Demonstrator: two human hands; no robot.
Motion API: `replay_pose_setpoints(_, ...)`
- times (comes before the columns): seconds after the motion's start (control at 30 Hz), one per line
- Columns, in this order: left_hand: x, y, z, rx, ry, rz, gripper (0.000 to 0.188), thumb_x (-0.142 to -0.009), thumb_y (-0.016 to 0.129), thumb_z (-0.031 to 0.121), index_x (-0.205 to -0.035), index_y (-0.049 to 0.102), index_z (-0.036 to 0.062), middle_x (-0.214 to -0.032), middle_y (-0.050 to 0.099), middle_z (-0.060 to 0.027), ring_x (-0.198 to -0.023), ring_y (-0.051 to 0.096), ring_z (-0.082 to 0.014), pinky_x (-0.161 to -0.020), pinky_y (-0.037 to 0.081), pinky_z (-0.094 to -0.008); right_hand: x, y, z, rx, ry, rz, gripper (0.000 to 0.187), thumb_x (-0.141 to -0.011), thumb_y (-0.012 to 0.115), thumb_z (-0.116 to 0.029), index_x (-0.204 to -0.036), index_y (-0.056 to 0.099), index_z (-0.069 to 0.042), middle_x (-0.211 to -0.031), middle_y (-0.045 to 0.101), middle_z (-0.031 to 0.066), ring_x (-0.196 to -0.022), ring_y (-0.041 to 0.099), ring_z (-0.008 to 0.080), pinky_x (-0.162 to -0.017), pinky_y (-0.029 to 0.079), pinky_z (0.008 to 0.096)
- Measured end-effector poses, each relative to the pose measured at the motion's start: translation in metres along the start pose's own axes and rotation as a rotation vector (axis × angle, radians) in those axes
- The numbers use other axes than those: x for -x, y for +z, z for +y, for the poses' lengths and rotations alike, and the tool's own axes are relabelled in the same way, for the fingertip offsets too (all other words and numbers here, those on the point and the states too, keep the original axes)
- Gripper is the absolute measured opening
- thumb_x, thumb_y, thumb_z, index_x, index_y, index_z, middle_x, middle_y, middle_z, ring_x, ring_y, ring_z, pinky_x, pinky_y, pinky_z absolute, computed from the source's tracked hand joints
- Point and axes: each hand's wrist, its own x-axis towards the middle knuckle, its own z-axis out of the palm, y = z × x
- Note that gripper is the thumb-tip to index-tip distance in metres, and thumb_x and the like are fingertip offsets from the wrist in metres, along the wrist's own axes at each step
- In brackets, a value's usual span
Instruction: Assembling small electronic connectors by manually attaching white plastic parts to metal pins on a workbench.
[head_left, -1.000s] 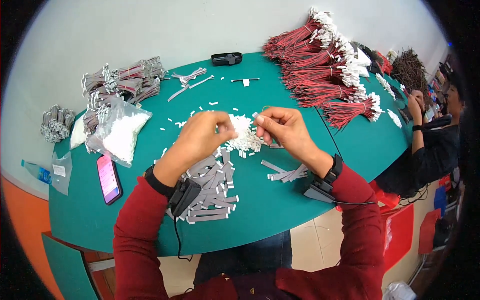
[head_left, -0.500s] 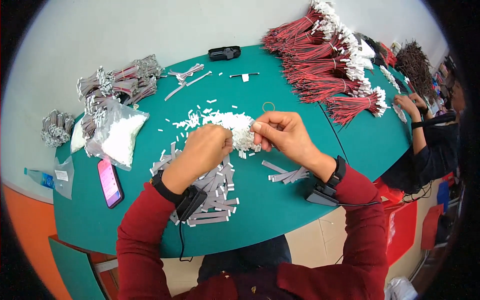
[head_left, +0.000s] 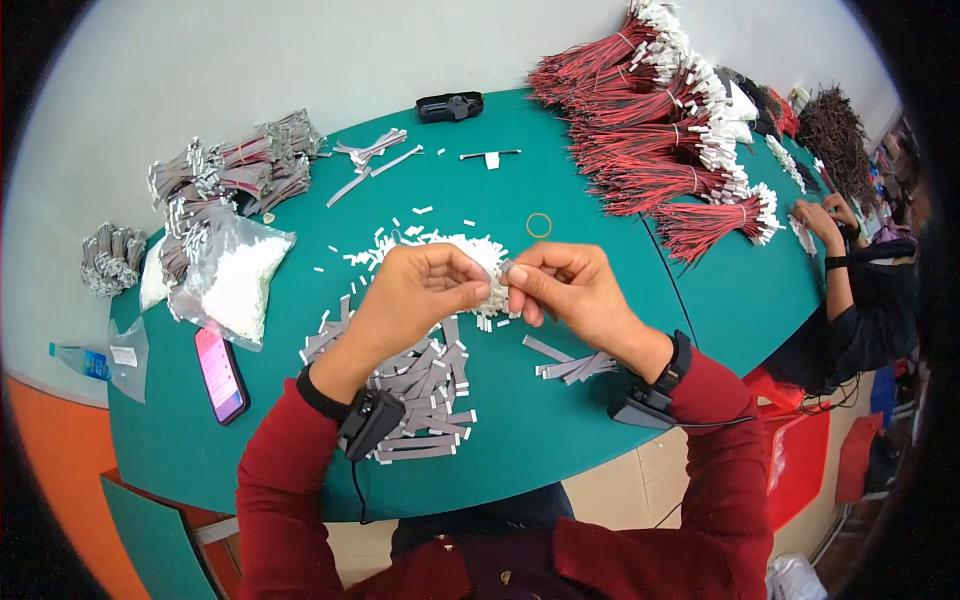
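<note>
A phone [head_left: 222, 375] and a clear bag of white pieces [head_left: 240, 285] lie at left on a green table [head_left: 180, 440], while a person's left hand [head_left: 425, 288], thumb and fingers curled close together, reaches over loose gray strips [head_left: 425, 390]; whether it holds anything cannot be told. Just beside it, near the heap of small white connectors [head_left: 465, 248], the right hand [head_left: 572, 290] pinches a small gray piece [head_left: 506, 268] between thumb and finger. Farther right, red wire bundles [head_left: 640, 135] line the far side, near a co-worker's hands [head_left: 822, 218].
</note>
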Motion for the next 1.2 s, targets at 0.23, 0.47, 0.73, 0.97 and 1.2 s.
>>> replay_pose_setpoints(0.23, 0.003, 0.008, 0.004, 0.269, -0.088, 0.003, 0.016, -0.077, 0.067, 0.002, -0.091, 0.060, -0.0019, -0.088, 0.064, -0.0078, -0.081, 0.062, -0.0121, -0.075, 0.049, -0.0234, 0.000, 0.003, 0.004, -0.050, 0.003, -0.001, 0.016, -0.090, 0.053, -0.014, -0.085, 0.061, -0.001, -0.069, 0.062, 0.0045, -0.055, 0.054, 0.0060, -0.048, 0.041, 0.0174)
replay_pose_setpoints(0.47, 0.001, 0.003, -0.006, 0.372, -0.034, -0.044, 0.016, -0.080, 0.064, 0.004, -0.094, 0.061, -0.0025, -0.086, 0.064, -0.0072, -0.078, 0.061, -0.0117, -0.072, 0.049, -0.0231, 0.001, 0.004, 0.000, -0.092, 0.044, -0.039, 0.016, -0.090, 0.053, -0.013, -0.088, 0.061, 0.001, -0.073, 0.062, 0.0037, -0.059, 0.054, 0.0049, -0.051, 0.045, 0.0176)
replay_pose_setpoints(0.73, 0.001, 0.003, -0.005, 0.420, -0.037, -0.019, 0.015, -0.083, 0.061, 0.005, -0.095, 0.061, -0.0032, -0.084, 0.064, -0.0084, -0.074, 0.061, -0.0127, -0.069, 0.049, -0.0234, 0.001, 0.003, -0.002, -0.033, 0.045, -0.015, 0.016, -0.089, 0.055, -0.014, -0.084, 0.062, 0.000, -0.068, 0.061, 0.0041, -0.053, 0.052, 0.0062, -0.047, 0.040, 0.0172)
replay_pose_setpoints(0.97, 0.000, 0.003, -0.007, 0.369, 0.025, -0.031, 0.019, -0.085, 0.058, 0.006, -0.101, 0.060, -0.0043, -0.081, 0.062, -0.0082, -0.070, 0.058, -0.0127, -0.066, 0.048, -0.0233, -0.001, -0.003, -0.006, 0.082, 0.134, -0.140, 0.014, -0.088, 0.056, -0.013, -0.082, 0.061, -0.001, -0.064, 0.059, 0.0024, -0.051, 0.050, 0.0043, -0.045, 0.036, 0.0166)
replay_pose_setpoints(1.2, 0.000, 0.005, -0.008, 0.355, 0.027, -0.032, 0.020, -0.085, 0.058, 0.007, -0.101, 0.060, -0.0044, -0.083, 0.062, -0.0085, -0.070, 0.057, -0.0123, -0.065, 0.047, -0.0231, -0.002, -0.001, -0.005, 0.067, 0.128, -0.129, 0.014, -0.088, 0.057, -0.013, -0.082, 0.062, -0.001, -0.064, 0.060, 0.0026, -0.050, 0.049, 0.0040, -0.045, 0.036, 0.0170)
